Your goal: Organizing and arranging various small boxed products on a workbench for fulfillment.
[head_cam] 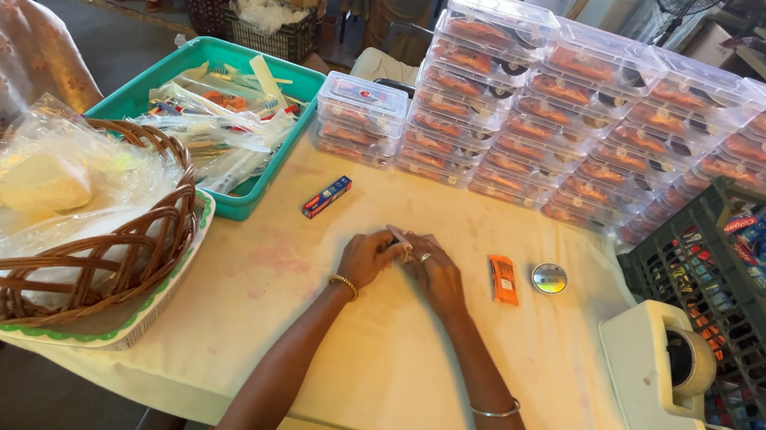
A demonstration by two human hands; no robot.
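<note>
Both our forearms reach up the cream tabletop (367, 357), and our left hand (367, 257) and right hand (434, 271) meet at its middle, fingers curled together around a small pale item (399, 237) we cannot identify. Just right lie an orange packet (503, 280) and a round shiny lid (549, 278); a blue box (326, 196) sits up left, a tape dispenser (667, 377) near right.

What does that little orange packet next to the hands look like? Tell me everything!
The small flat orange packet is a narrow rectangle that looks like shiny wrapper, with a darker band at its far end. It lies flat on the cream tablecloth, between the right hand and a small round silver disc. Nothing touches it.
</note>
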